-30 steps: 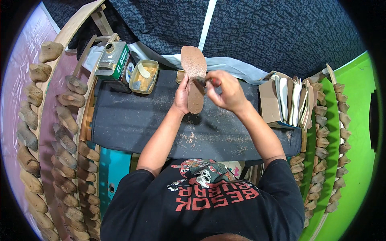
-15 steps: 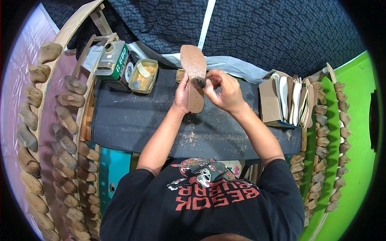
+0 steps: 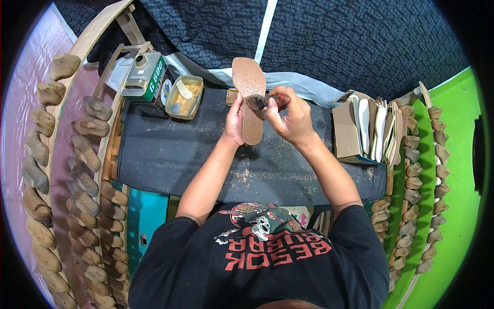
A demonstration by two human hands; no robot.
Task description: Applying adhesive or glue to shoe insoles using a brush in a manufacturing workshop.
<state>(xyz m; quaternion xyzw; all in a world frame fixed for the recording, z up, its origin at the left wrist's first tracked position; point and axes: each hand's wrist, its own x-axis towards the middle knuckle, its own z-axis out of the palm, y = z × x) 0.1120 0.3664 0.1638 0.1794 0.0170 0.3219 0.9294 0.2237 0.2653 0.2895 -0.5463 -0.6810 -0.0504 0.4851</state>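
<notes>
A brown shoe insole (image 3: 248, 74) is held up over the dark-covered table, its wide end pointing away from me and looking wet and shiny. My left hand (image 3: 235, 121) grips its left edge, with the thumb on the upper face. In my right hand (image 3: 292, 117) is a brush (image 3: 278, 101) with a dark reddish handle. Its dark bristles (image 3: 254, 102) press on the middle of the insole. Part of the handle is hidden by my fingers.
At the back left stand a metal can (image 3: 145, 80) and an open tub (image 3: 183, 98) of yellowish paste. A small container (image 3: 231, 97) sits behind the insole. A box of insoles (image 3: 363, 129) is on the right. Racks of wooden shoe lasts (image 3: 85, 149) flank the black table (image 3: 206, 139).
The brush and my right hand have moved slightly to the right and up over the insole's middle. The insole has tilted a little in my left hand.
</notes>
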